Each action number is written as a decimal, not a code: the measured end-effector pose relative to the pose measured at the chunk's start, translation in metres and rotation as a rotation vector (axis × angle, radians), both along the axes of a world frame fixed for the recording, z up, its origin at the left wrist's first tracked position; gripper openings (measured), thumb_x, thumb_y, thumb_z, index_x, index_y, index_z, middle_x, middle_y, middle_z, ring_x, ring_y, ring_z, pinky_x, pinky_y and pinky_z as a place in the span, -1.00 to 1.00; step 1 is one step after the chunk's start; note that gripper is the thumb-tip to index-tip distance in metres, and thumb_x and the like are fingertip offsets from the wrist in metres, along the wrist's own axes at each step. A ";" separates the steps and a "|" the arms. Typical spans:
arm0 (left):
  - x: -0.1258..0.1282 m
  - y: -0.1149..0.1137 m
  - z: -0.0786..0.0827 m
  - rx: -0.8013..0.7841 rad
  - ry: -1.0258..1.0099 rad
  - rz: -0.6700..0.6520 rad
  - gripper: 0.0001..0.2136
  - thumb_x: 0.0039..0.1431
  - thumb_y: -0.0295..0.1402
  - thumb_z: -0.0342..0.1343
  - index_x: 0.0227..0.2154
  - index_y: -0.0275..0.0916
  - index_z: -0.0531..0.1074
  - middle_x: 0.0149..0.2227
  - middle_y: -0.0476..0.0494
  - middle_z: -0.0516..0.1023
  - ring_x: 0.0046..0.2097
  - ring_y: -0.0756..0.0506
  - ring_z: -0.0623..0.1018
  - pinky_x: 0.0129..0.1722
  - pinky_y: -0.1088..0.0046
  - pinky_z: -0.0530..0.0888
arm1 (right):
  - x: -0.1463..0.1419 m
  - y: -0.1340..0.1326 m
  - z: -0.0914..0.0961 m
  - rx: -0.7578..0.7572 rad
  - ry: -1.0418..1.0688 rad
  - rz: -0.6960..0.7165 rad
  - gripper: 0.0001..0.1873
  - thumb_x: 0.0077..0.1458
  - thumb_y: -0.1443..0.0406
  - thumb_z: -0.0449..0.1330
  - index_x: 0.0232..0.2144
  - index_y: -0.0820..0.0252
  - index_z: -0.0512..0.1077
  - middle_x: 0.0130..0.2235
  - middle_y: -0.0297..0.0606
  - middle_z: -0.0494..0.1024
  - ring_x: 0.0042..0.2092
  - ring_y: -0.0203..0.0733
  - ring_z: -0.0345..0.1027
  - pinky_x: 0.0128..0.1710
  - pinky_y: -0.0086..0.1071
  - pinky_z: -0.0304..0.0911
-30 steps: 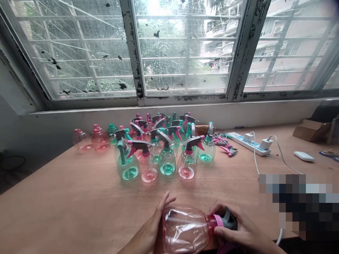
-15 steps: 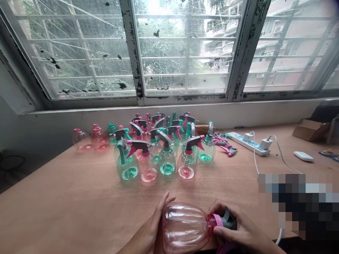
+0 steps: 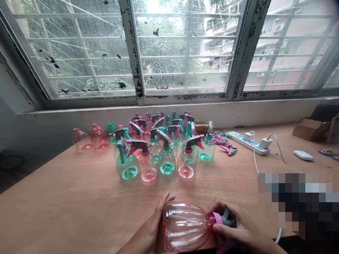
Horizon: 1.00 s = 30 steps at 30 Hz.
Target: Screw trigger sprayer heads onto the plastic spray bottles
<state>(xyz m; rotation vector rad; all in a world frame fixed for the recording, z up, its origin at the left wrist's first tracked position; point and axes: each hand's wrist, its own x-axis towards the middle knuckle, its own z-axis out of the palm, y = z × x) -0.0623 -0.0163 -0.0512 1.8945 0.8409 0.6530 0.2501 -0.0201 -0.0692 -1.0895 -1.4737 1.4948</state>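
Observation:
A clear pink spray bottle (image 3: pixel 185 227) lies on its side between my two hands at the near edge of the table. My left hand (image 3: pixel 159 213) cups the bottle's base, its fingertips reaching past the far side. At the neck, my right hand (image 3: pixel 230 222) has thumb and fingers closed around the pink collar (image 3: pixel 217 218) and the dark grey spray head (image 3: pixel 228 219). The trigger points down and is partly hidden. Beyond my hands stand several pink and green spray bottles (image 3: pixel 166 160) with their heads fitted.
Several bottles without spray heads (image 3: pixel 100 138) stand at the back left. Loose pink spray heads (image 3: pixel 225 145) lie right of the group. Farther right are a power strip (image 3: pixel 249 143) with white cables, a white mouse (image 3: pixel 303 155) and a cardboard box (image 3: pixel 312 129). A pixelated patch covers the right front.
The bottle's body has turned slightly, and its near edge sits a little higher in view. Both hands keep almost the same place and hold.

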 end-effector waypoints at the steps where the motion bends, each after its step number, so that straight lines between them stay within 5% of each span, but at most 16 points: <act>1: 0.000 0.000 0.001 -0.001 -0.012 -0.003 0.02 0.16 0.13 0.24 0.47 0.10 -0.33 0.52 -0.15 -0.05 0.50 -0.35 -0.02 0.45 0.09 0.00 | 0.000 0.000 0.000 -0.003 0.006 0.001 -0.58 0.02 -0.01 0.42 -0.31 0.19 0.48 -0.41 -0.39 0.48 -0.41 -0.26 0.34 -0.42 -0.43 0.28; 8: 0.000 -0.003 0.011 -0.122 -0.085 0.051 -0.12 0.23 0.24 0.01 0.48 0.04 -0.18 0.52 -0.10 -0.02 0.50 -0.39 0.01 0.44 0.11 0.05 | 0.001 0.000 0.000 0.016 -0.056 0.018 -0.53 -0.03 -0.07 0.41 -0.29 0.17 0.50 -0.37 -0.33 0.52 -0.37 -0.18 0.39 -0.42 -0.40 0.36; 16: 0.000 -0.004 0.007 -0.101 -0.031 0.032 -0.01 0.19 0.06 0.27 0.47 0.10 -0.27 0.51 -0.10 -0.02 0.50 -0.33 0.01 0.46 0.11 -0.01 | 0.000 0.000 0.001 0.022 -0.047 -0.016 -0.56 0.00 -0.04 0.42 -0.29 0.16 0.49 -0.35 -0.31 0.51 -0.34 -0.17 0.39 -0.38 -0.36 0.43; 19: -0.001 -0.003 0.004 -0.035 0.022 0.014 -0.01 0.21 -0.01 0.29 0.46 0.12 -0.32 0.52 -0.09 -0.05 0.51 -0.30 -0.02 0.47 0.11 -0.05 | -0.001 -0.001 0.002 0.017 -0.047 -0.016 -0.56 0.00 -0.05 0.41 -0.29 0.15 0.49 -0.35 -0.32 0.50 -0.34 -0.17 0.39 -0.41 -0.39 0.41; 25: -0.001 -0.003 0.012 -0.075 -0.041 0.025 -0.07 0.19 0.21 0.11 0.47 0.07 -0.21 0.51 -0.11 0.02 0.49 -0.35 0.04 0.46 0.11 0.01 | 0.002 0.000 0.000 0.020 -0.048 0.011 -0.55 -0.01 -0.05 0.42 -0.28 0.18 0.52 -0.35 -0.33 0.51 -0.35 -0.21 0.36 -0.37 -0.40 0.31; 30: -0.001 -0.003 0.013 -0.068 0.009 0.040 -0.09 0.24 0.06 0.21 0.47 0.11 -0.23 0.52 -0.07 0.00 0.50 -0.34 0.00 0.46 0.11 0.00 | 0.000 0.000 0.001 -0.029 -0.035 -0.011 -0.55 0.00 -0.04 0.42 -0.29 0.18 0.48 -0.43 -0.38 0.46 -0.39 -0.22 0.33 -0.40 -0.39 0.35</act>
